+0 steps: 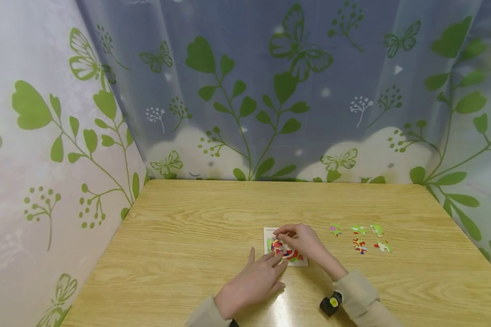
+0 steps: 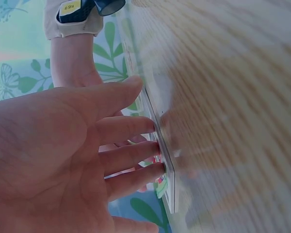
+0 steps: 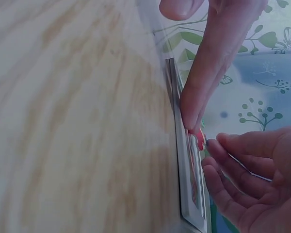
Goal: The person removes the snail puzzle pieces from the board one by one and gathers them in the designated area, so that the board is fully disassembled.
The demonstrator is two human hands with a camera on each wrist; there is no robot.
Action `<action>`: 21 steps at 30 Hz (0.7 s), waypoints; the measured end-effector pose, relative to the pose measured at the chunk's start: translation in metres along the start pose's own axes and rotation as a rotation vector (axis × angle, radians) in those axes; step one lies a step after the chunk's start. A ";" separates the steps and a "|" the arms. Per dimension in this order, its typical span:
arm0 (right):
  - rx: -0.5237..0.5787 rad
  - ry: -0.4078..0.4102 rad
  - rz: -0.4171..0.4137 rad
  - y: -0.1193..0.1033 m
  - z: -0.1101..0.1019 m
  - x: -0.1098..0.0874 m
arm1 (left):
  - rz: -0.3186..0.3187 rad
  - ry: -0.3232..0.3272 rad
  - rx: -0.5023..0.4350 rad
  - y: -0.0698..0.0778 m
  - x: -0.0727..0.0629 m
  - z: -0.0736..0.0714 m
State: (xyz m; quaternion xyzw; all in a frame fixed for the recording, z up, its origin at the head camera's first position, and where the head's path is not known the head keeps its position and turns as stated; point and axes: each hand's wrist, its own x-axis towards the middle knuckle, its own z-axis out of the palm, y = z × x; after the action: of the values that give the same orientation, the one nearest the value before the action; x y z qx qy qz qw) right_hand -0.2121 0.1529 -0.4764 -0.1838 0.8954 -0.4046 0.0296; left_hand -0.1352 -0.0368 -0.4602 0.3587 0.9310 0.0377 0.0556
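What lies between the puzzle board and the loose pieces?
The right hand, which is partly over the puzzle board, then bare table up to the loose pieces. The head view shows this.

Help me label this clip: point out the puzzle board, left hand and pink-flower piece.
Puzzle board (image 1: 269,231), head view: pale border.
Left hand (image 1: 257,279), head view: its back.
Pink-flower piece (image 1: 334,229), head view: its flower.

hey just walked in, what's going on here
A person is working on a small picture puzzle. The left-hand grip rests straight fingers on the board, while the right-hand grip has fingertips at a red piece on it; whether it is pinched is hard to tell. Five loose pieces lie on the table, right of the board.
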 end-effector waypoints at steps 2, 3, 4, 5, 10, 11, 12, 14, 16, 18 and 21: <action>0.005 0.004 0.002 0.000 0.000 0.000 | 0.001 0.000 -0.001 0.000 0.000 0.000; 0.008 0.004 0.002 0.000 0.000 0.000 | 0.000 -0.001 0.000 0.000 0.001 0.000; 0.010 0.004 0.000 0.000 0.000 0.000 | 0.001 0.000 0.001 0.000 0.001 0.000; 0.014 0.005 -0.001 0.000 0.001 0.000 | 0.001 -0.001 0.001 0.000 0.001 0.000; 0.058 0.001 -0.009 0.001 0.001 0.001 | -0.001 -0.009 -0.005 0.000 0.001 0.000; 0.070 -0.002 -0.010 0.001 0.001 0.001 | 0.001 -0.008 -0.003 0.000 0.001 0.000; 0.082 -0.006 -0.013 0.001 0.001 0.001 | 0.001 -0.007 -0.002 0.000 0.001 0.000; 0.100 -0.013 -0.016 0.001 0.000 0.001 | 0.003 -0.004 0.002 0.000 0.001 0.000; 0.110 -0.019 -0.018 0.001 0.000 0.001 | 0.005 0.001 0.006 0.000 0.001 0.000; 0.113 -0.023 -0.018 0.001 0.000 0.001 | 0.005 0.003 0.007 0.000 0.001 0.001; 0.106 -0.031 -0.016 0.001 0.000 0.001 | 0.008 0.010 0.004 -0.001 0.001 0.001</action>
State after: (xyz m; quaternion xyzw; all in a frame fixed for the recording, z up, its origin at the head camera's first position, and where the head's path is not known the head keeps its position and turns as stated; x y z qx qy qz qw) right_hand -0.2135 0.1524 -0.4770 -0.1955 0.8705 -0.4488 0.0499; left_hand -0.1364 -0.0365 -0.4618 0.3622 0.9300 0.0377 0.0501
